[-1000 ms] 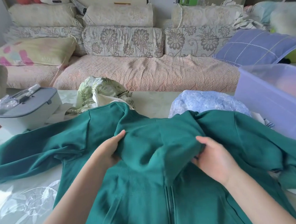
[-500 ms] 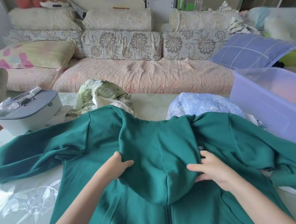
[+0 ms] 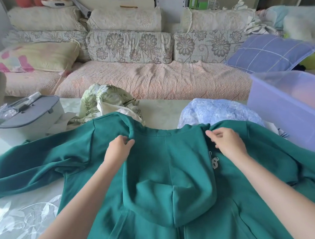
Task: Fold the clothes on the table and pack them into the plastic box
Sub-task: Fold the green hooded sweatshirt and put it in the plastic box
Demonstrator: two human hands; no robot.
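Observation:
A green zip hoodie [image 3: 168,174] lies spread across the table with its front up, its sleeves out to both sides and its hood folded down over the chest. My left hand [image 3: 118,150] pinches the fabric at the left side of the neckline. My right hand [image 3: 227,142] pinches the neckline on the right side. A translucent purple plastic box [image 3: 290,108] stands at the table's right edge. Behind the hoodie lie a crumpled green leaf-print garment [image 3: 105,102] and a light blue patterned garment [image 3: 219,111].
A grey and white lidded case [image 3: 24,121] stands at the table's left back. The table [image 3: 20,226] has a pale floral cover. Beyond it runs a sofa [image 3: 150,78] with several cushions and a blue checked pillow [image 3: 271,53].
The hood has been laid flat down over the chest. Both hands have moved from the hood's sides up to the neckline corners.

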